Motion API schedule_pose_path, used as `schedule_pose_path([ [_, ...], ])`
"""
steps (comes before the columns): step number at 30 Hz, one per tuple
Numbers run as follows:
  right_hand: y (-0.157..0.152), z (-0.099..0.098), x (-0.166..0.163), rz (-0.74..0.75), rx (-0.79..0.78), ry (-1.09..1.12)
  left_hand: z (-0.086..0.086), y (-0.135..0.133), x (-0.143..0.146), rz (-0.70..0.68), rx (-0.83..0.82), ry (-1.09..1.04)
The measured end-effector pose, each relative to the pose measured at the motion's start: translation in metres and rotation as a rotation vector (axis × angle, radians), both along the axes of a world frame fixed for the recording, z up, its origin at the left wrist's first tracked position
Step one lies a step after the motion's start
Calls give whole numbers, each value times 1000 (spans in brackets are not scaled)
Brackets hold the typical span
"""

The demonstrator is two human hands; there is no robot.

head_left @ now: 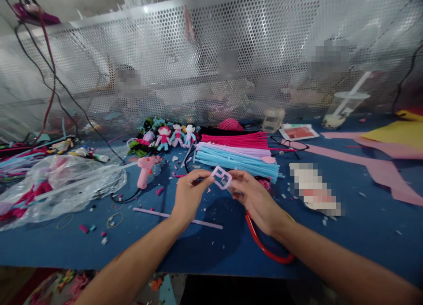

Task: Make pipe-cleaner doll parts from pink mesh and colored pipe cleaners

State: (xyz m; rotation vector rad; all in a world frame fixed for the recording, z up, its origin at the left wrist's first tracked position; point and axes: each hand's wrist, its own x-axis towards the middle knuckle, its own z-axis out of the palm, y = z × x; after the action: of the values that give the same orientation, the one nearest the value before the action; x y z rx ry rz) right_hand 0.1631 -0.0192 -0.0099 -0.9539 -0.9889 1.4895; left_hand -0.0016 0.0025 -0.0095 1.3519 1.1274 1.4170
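My left hand (193, 192) pinches the left edge of a lavender pipe cleaner (217, 174) bent into a small frame with loops. On its other side my right hand (251, 195) has closed fingers at the frame's right edge; their tips are partly hidden. Beneath my right forearm lies a tool with a curved red handle (264, 248), its working end hidden. A straight lavender pipe cleaner (211, 225) rests on the blue table (205, 252), passing under my left wrist. Just beyond my hands are bundles of blue pipe cleaners (238, 160) and red pipe cleaners (234, 141).
A pink glue gun (143, 173) stands left, its cord trailing. Several small pipe-cleaner dolls (163, 137) sit behind it. Plastic bags (95, 177) cover the left side. Eyeglasses (294, 145), a drink cup (340, 109) and pink sheets (376, 164) are right. A perforated metal screen (198, 76) closes the back.
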Motion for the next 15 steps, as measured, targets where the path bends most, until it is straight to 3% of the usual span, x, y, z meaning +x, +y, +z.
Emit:
schedule_pose_path([
  [5, 6, 0, 7, -227, 41, 49, -3, 4, -2, 0, -24, -10],
  [15, 12, -3, 10, -171, 59, -64, -7, 11, -7, -15, 9, 87],
])
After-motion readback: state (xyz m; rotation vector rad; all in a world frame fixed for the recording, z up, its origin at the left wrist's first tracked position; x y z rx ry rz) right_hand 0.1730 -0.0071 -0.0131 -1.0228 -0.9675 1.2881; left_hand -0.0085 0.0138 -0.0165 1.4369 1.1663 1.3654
